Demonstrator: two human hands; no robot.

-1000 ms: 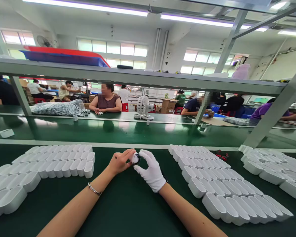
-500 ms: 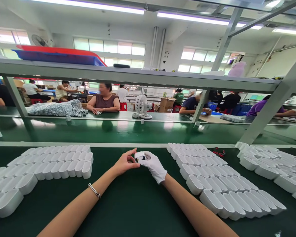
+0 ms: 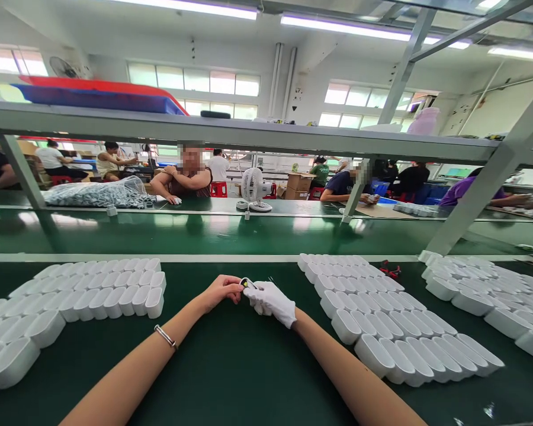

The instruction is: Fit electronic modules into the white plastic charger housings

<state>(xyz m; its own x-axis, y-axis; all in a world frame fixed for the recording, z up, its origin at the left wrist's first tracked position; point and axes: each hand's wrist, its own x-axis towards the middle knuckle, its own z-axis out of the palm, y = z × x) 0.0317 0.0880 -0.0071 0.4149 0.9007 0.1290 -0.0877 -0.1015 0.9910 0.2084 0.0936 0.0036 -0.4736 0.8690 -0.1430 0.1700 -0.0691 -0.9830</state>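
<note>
In the head view, the bare left hand (image 3: 222,291), which wears a shiny silver-coloured metal bracelet (image 3: 165,337) at its wrist, is narrow: its thumb and fingers come together on the left edge of a small white piece with dark and yellow parts inside (image 3: 246,284). The right hand (image 3: 272,300), in a white fabric glove, has its fingers folded around the right side of this same piece (the details inside are too small to tell). The piece is between the two hands, over a dark green, smooth table (image 3: 249,367).

To the left of the hands, on the table, stand rows of white oval, open-topped containers (image 3: 129,300), set close together. To the right there is a second block of white oval containers (image 3: 373,355), also in rows, and farther to the right lies a less orderly group of white containers (image 3: 473,303). A red-handled tool (image 3: 389,270) lies between these two right groups, near their far ends.

Beyond a white strip (image 3: 231,258) runs a glossy green surface (image 3: 213,234). On its far side are a white desk fan (image 3: 252,184), a clear plastic bag of grey pieces (image 3: 95,192) and a seated person in a brown top (image 3: 197,184).
</note>
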